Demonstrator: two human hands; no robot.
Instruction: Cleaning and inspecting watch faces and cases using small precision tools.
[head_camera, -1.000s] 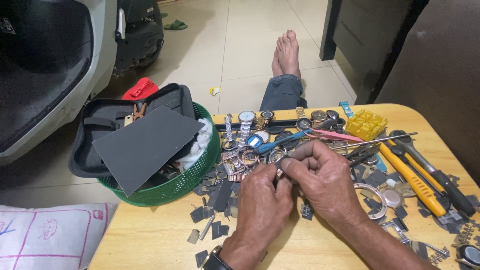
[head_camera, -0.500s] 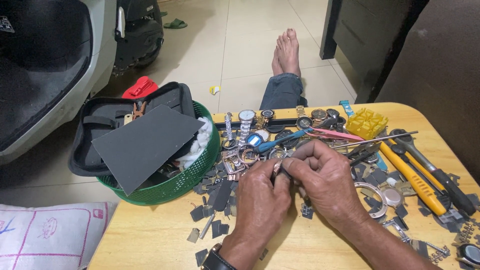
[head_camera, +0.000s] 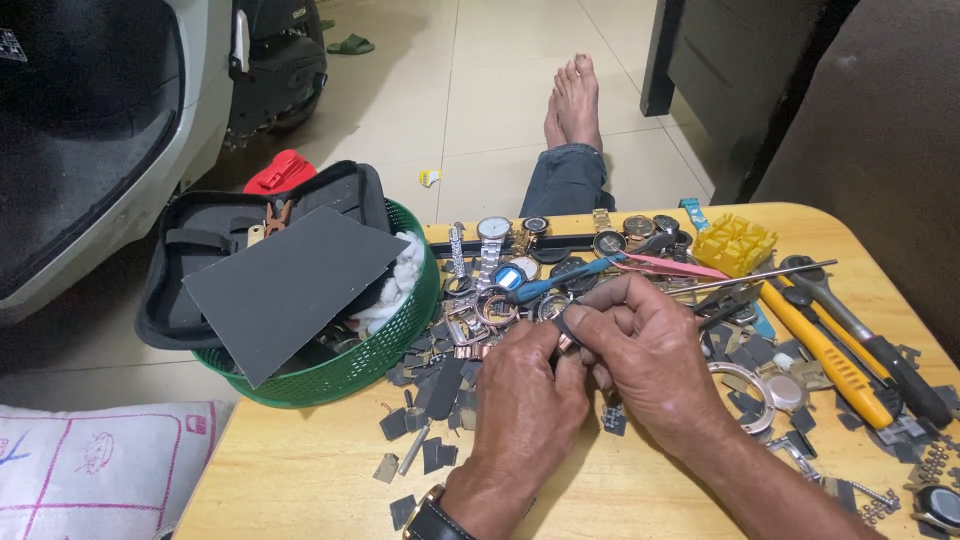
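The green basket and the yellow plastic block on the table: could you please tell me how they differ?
The green basket is round, far larger, and holds a black zip case and white wadding; the yellow plastic block is small, squarish, and appears empty. The basket sits left of both hands, the block beyond the right hand. Both rest on the wooden table.

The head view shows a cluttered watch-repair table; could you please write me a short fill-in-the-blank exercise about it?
1. The basket at the table's left is coloured ____.
2. Both hands, left hand and right hand, pinch a small dark ____ strap piece.
3. The long screwdriver has a ____ handle.

Missing words: green; watch; yellow
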